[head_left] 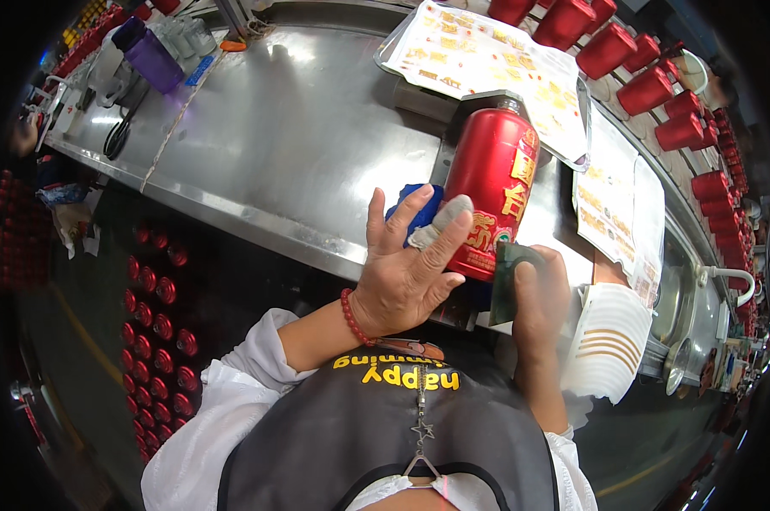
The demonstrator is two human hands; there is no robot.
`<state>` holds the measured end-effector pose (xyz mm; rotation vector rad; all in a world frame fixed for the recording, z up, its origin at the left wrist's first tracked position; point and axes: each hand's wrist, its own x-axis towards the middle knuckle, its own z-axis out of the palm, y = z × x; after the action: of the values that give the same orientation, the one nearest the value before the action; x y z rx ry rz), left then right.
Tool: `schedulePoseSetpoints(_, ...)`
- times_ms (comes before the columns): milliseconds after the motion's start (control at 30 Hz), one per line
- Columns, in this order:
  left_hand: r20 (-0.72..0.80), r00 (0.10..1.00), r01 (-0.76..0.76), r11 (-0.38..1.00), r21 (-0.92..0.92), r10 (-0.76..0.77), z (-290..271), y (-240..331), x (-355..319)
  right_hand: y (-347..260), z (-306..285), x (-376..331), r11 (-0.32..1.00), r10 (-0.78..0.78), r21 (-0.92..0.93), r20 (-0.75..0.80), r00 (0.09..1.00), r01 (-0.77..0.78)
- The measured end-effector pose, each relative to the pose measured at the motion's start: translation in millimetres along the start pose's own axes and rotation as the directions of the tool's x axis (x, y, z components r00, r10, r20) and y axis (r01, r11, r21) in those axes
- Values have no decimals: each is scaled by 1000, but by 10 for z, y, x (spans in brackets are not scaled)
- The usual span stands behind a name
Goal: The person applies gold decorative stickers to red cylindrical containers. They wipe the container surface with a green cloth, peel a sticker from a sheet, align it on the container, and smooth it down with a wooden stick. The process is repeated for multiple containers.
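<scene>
A red bottle [493,183] with gold characters lies on its side on the steel table [300,145], neck pointing away from me. My left hand [410,268] rests against its left side, fingers spread, one finger wrapped in pale tape. A blue cloth [419,204] sits under and behind those fingers. My right hand [538,294] grips a dark flat scraper-like tool [506,264] pressed at the bottle's base. A red bead bracelet circles my left wrist.
Sheets of gold-printed labels [478,55] lie on a tray beyond the bottle, more sheets [619,204] at right. Rows of red bottles [649,68] line the far right. A purple container [151,55] and cables sit far left. Red bottle caps [155,341] fill a crate below.
</scene>
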<state>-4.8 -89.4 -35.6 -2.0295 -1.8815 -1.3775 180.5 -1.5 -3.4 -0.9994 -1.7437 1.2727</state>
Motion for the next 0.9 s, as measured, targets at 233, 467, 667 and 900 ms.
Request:
schedulePoseSetpoints(233,17,993,117,993,18,-117,-18,-112,-166,37,-15,-38,990,98,101,11,995,-99)
schedulePoseSetpoints(467,54,998,-50,990,135,43,-32,-36,298,-60,-73,-53,985,-102,-141,-30,994,97)
schedulePoseSetpoints(667,138,990,3,996,88,-15,-39,-202,125,182,33,0,853,-383,-325,145,912,409)
schedulePoseSetpoints(900,187,982,11,996,83,-27,-15,-287,60,235,-87,38,666,-468,-541,233,853,513)
